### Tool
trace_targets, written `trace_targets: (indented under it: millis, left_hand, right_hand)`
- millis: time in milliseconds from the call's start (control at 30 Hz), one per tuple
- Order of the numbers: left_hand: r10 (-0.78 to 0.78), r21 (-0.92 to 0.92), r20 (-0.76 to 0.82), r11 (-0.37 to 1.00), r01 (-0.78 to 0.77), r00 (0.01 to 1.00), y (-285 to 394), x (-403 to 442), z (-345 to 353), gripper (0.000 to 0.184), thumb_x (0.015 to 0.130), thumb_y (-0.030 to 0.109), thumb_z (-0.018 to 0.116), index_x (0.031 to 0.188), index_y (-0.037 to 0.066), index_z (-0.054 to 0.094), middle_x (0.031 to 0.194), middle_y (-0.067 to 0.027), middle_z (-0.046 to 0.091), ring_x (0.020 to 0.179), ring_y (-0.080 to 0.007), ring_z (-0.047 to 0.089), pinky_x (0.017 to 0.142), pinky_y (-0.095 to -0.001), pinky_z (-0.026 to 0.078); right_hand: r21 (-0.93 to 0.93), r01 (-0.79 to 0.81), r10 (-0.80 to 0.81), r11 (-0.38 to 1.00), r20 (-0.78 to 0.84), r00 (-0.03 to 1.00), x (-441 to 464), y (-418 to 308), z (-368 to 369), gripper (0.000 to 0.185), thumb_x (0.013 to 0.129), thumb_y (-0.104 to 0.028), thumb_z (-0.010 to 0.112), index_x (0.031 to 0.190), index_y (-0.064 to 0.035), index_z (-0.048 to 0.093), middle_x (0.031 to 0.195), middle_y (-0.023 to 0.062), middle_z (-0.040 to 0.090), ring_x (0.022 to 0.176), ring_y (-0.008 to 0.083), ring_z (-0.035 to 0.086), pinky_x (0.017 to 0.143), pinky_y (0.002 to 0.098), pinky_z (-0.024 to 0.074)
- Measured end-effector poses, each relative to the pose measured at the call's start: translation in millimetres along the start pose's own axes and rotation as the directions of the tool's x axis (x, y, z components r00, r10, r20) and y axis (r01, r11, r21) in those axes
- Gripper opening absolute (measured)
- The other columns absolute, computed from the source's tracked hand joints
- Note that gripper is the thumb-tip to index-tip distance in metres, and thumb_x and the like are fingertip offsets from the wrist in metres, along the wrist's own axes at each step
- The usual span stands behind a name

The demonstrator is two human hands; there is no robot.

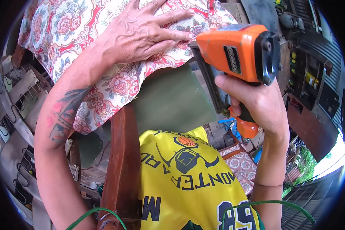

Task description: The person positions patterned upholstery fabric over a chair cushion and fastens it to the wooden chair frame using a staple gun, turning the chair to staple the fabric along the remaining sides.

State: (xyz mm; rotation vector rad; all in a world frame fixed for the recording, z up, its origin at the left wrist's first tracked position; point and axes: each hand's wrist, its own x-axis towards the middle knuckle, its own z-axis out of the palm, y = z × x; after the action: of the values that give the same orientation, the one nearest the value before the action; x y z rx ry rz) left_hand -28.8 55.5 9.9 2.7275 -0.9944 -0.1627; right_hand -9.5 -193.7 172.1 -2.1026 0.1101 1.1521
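Note:
My left hand (142, 32) lies flat with fingers spread on a floral fabric (120, 82) in red, white and blue-grey. The cloth is draped over a piece of furniture, and its cut edge hangs toward me. Wrapped around the grip of an orange and black staple gun (234, 51) is my right hand (257, 101). The gun's nose is at the fabric's edge, close to my left fingertips; whether it touches the cloth I cannot tell. Below that edge shows a dark green panel (172, 96). A brown wooden furniture arm (122, 161) runs toward me beneath the cloth.
At left stand furniture frames with wavy metal springs (21, 99). A floral-covered cushion (239, 163) lies lower right, behind my yellow shirt. Dark shelving with yellow items (311, 79) is at right. A green cord (272, 202) crosses the bottom of the view.

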Motion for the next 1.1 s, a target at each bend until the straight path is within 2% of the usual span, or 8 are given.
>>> trace_targets:
  millis: [67,167,267,533,667,733,1100]
  left_hand:
    - [-0.013,-0.038,-0.007,0.999,0.013,1.000,1,2,-2,0.047,0.112,0.052,0.035,0.155,0.047,0.051,0.175,-0.0032,0.033,0.160,-0.0500,0.021,0.121,-0.0856,0.011]
    - [-0.035,0.025,0.044,0.999,0.034,0.998,2,3,-2,0.046,0.112,0.051,0.035,0.155,0.049,0.050,0.175,-0.0016,0.032,0.160,-0.0506,0.022,0.122,-0.0857,0.010]
    - [-0.057,0.066,0.081,0.996,0.052,0.995,2,0,1,0.046,0.112,0.051,0.035,0.155,0.051,0.049,0.176,-0.0006,0.031,0.159,-0.0510,0.023,0.122,-0.0858,0.010]
    - [0.006,-0.028,-0.091,1.000,-0.008,0.996,-2,-4,10,0.047,0.111,0.050,0.035,0.157,0.052,0.046,0.176,-0.0003,0.031,0.160,-0.0501,0.023,0.123,-0.0849,0.009]
    - [0.010,-0.019,-0.092,1.000,-0.012,0.996,-6,-3,15,0.048,0.111,0.049,0.034,0.157,0.052,0.046,0.176,-0.0001,0.031,0.160,-0.0489,0.023,0.122,-0.0850,0.009]
    - [0.011,-0.031,-0.135,0.999,-0.015,0.991,-5,-3,22,0.051,0.109,0.045,0.036,0.160,0.048,0.044,0.175,-0.0009,0.033,0.161,-0.0480,0.023,0.122,-0.0853,0.010]
    - [0.008,-0.019,-0.164,1.000,-0.012,0.987,-2,-4,22,0.055,0.107,0.041,0.037,0.162,0.043,0.042,0.175,-0.0014,0.035,0.161,-0.0474,0.022,0.121,-0.0857,0.011]
  right_hand:
    - [0.023,0.000,0.000,1.000,0.018,1.000,4,-5,3,0.015,0.089,-0.014,0.075,0.090,-0.0014,0.067,0.058,0.0039,0.057,0.048,0.0128,0.056,0.049,0.0334,0.0451]
    - [-0.076,0.023,-0.019,0.997,0.057,0.998,13,-8,7,0.017,0.090,-0.016,0.074,0.092,-0.0008,0.067,0.058,0.0037,0.058,0.048,0.0124,0.057,0.049,0.0330,0.0454]
    - [-0.071,0.013,-0.007,0.997,0.084,0.996,19,-5,11,0.019,0.090,-0.018,0.074,0.093,-0.0003,0.068,0.058,0.0041,0.059,0.048,0.0131,0.058,0.048,0.0331,0.0463]
    - [-0.049,-0.004,0.008,0.999,0.094,0.995,27,-4,15,0.017,0.090,-0.017,0.073,0.094,-0.0005,0.069,0.057,0.0037,0.058,0.048,0.0128,0.058,0.047,0.0323,0.0452]
    - [-0.019,-0.009,0.010,1.000,0.072,0.997,27,-4,16,0.016,0.090,-0.016,0.074,0.093,-0.0006,0.069,0.060,0.0019,0.058,0.048,0.0116,0.057,0.047,0.0306,0.0439]
    - [0.004,-0.008,0.008,1.000,0.068,0.998,27,-4,16,0.016,0.090,-0.015,0.075,0.094,-0.0007,0.069,0.060,0.0013,0.058,0.048,0.0111,0.056,0.047,0.0301,0.0437]
    - [-0.055,-0.009,0.014,0.998,0.085,0.996,32,-8,18,0.019,0.089,-0.017,0.076,0.099,-0.0012,0.069,0.063,0.0013,0.058,0.049,0.0110,0.056,0.047,0.0304,0.0441]
